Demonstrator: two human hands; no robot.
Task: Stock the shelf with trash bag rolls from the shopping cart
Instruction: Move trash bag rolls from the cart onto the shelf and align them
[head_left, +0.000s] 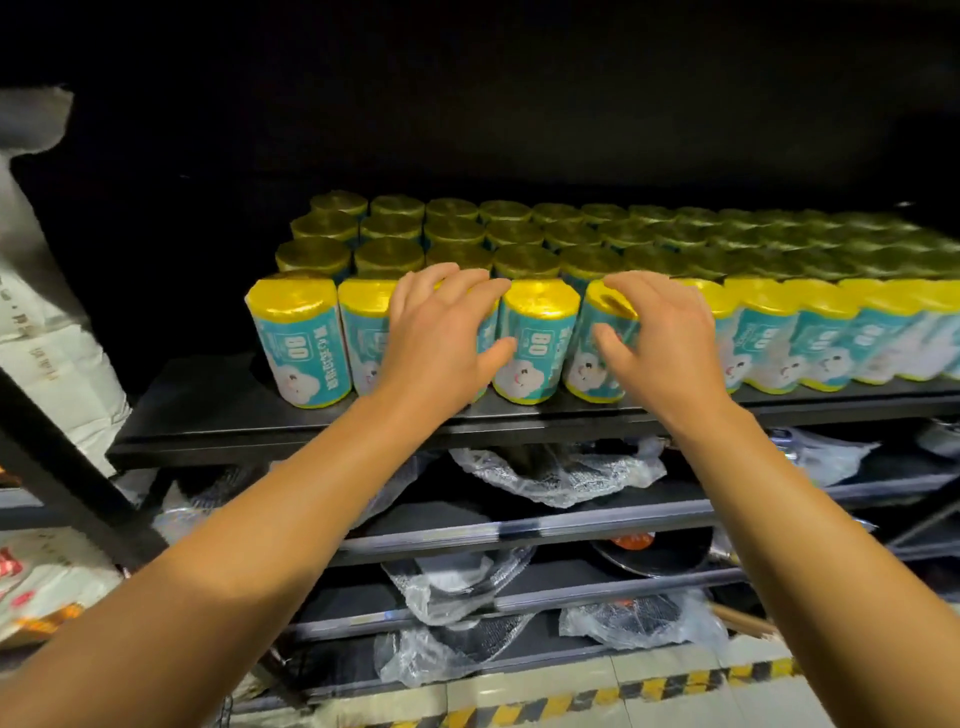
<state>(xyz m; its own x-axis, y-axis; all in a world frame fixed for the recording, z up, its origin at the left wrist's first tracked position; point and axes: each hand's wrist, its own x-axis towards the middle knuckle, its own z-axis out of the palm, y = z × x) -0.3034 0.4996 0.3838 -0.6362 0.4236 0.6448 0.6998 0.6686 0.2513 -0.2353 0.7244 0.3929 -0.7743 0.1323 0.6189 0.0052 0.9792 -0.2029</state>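
Dark shelving fills the view, its top black shelf carrying rows of trash bag rolls that stand upright, yellow ends up, long axes vertical, running away behind both hands and off past the right hand. Along the front row, the left hand sits over the third roll from the left, which it mostly hides; its fingers drape over that roll's yellow top and the thumb reaches toward the neighbouring roll that stands free between the two hands. The right hand is on the next roll, fingers curled over its top edge, thumb against the teal label below. Whether either hand truly clamps its roll or only presses it into line is hard to say from this angle, since the palms cover the contact. Both forearms reach up and forward from below, wrists about level with the shelf's front lip, the hands close to each other with one roll between. Any coming move likely turns on this: the rolls lie directly under the fingers, at the shelf's front edge, so they go straight back or stay. Beneath the arms, lower shelves hold plastic-wrapped pans. No shopping cart is in view.
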